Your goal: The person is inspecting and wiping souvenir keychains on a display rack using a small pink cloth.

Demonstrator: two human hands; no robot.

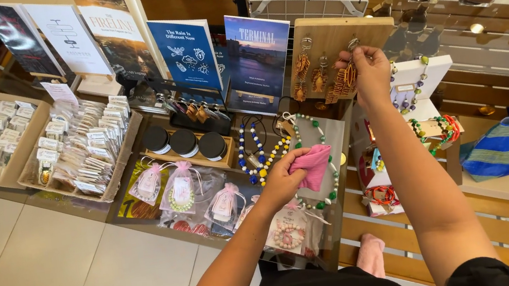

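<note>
On the glass counter (339,131), strings of round glossy beads lie beside three flat black round tins (184,141) and sheer pink pouches, with upright paperback books behind. The left hand (283,179) is curled closed around a soft, crumpled pink cloth (313,164), pressing it just above the bead necklaces (263,155). The right hand (369,73) is raised well apart from the cloth, its fingertips pinching an orange patterned earring (346,79) hanging on a flat wooden display board (326,36).
</note>
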